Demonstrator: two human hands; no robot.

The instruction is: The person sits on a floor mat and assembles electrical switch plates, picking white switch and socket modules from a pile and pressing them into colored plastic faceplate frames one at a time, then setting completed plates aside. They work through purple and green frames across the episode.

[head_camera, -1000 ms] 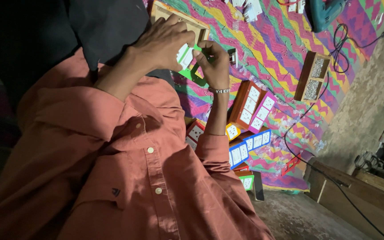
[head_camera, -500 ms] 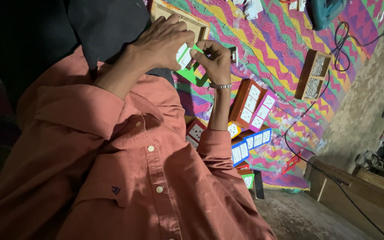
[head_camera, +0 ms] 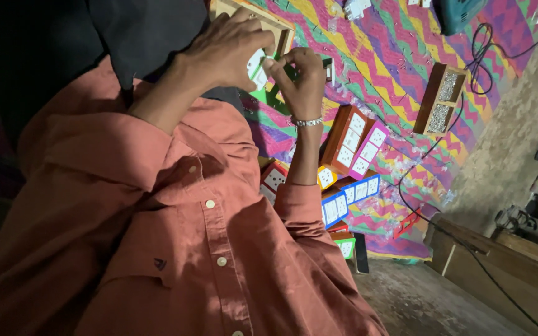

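Observation:
My left hand (head_camera: 222, 53) grips a small white switch plate with a green frame (head_camera: 258, 73) and holds it up over a wooden box frame (head_camera: 279, 30). My right hand (head_camera: 303, 78), with a silver bracelet on its wrist, pinches the plate's right edge with thumb and fingertips. The two hands touch around the plate, and most of it is hidden by my fingers. My salmon shirt fills the lower left of the view.
On a zigzag-patterned mat (head_camera: 393, 68) lie several switch boards: a brown one (head_camera: 348, 138), a pink one (head_camera: 368, 150), a blue one (head_camera: 342, 204) and a yellow one (head_camera: 325, 177). A wooden tray of screws (head_camera: 441, 99), a black cable (head_camera: 477, 53) and a teal power tool (head_camera: 459, 12) lie further off.
Both hands stay together on the plate. My right fingers have shifted slightly up along its edge, and the plate has turned a little.

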